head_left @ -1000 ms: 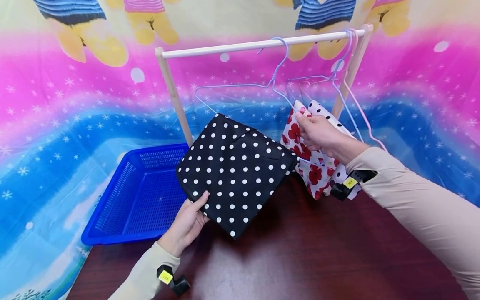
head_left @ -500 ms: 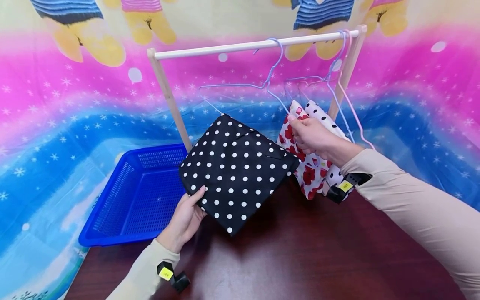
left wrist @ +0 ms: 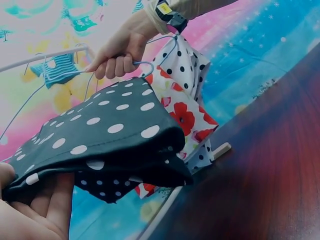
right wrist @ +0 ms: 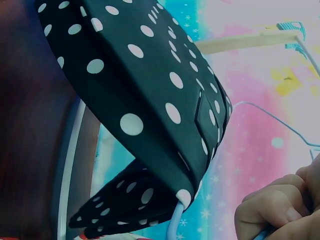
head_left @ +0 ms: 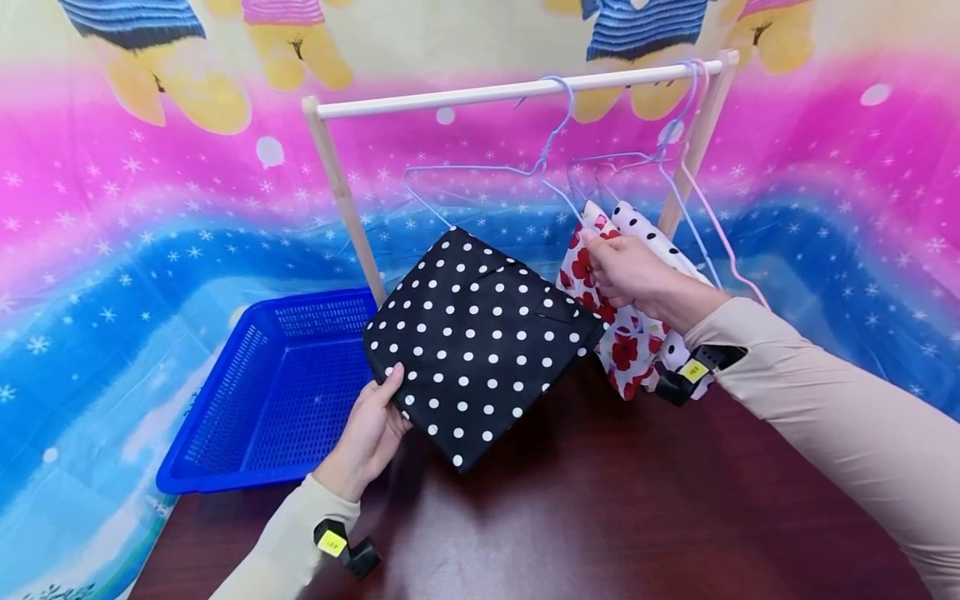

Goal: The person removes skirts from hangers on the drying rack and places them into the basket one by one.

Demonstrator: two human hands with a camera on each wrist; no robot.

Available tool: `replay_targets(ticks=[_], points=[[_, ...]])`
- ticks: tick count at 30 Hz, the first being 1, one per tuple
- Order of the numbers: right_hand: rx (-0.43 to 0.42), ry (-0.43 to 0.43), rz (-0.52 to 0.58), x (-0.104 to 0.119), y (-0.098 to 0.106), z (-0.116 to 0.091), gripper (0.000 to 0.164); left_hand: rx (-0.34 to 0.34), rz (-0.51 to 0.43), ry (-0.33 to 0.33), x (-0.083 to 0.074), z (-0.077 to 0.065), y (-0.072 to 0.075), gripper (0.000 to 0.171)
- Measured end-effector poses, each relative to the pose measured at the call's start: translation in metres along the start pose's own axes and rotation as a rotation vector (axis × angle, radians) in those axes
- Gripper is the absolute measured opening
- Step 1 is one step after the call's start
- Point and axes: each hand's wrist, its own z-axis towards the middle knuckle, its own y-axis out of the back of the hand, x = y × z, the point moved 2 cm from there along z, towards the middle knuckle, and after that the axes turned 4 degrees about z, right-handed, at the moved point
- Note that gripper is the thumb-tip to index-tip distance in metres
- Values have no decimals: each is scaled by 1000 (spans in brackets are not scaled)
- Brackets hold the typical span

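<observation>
A folded black cloth with white dots (head_left: pixel 480 358) hangs tilted on a light-blue wire hanger (head_left: pixel 480 169), whose hook is over the rack's bar. My left hand (head_left: pixel 369 433) pinches the cloth's lower left edge, thumb on top; in the left wrist view its fingers (left wrist: pixel 59 202) are tucked under the fabric. My right hand (head_left: pixel 637 271) grips the right side of the hanger, fingers curled round the wire, as the right wrist view also shows. The hanger's lower tip (right wrist: pixel 175 220) pokes out at the cloth's right corner. The cloth hides most of the hanger's bottom bar.
A wooden rack (head_left: pixel 450 102) stands at the back. Behind my right hand hang a red-flowered cloth (head_left: pixel 624 350) on a blue hanger and a white cloth with black dots (head_left: pixel 641 227). A blue plastic basket (head_left: pixel 225 400) stands left on the dark red table (head_left: pixel 600 517).
The black dotted cloth has shifted slightly right along the hanger. My left hand has risen a little with its edge. My right hand keeps its grip on the hanger.
</observation>
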Motion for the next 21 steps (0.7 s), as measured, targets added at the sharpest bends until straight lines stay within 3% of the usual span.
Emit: replay_targets(ticks=[15, 21], points=[[-27, -1, 15, -3, 7, 1, 55, 43, 49, -28, -5, -5, 14, 27], [-37, -5, 7, -3, 9, 0, 55, 28, 50, -24, -6, -6, 18, 26]])
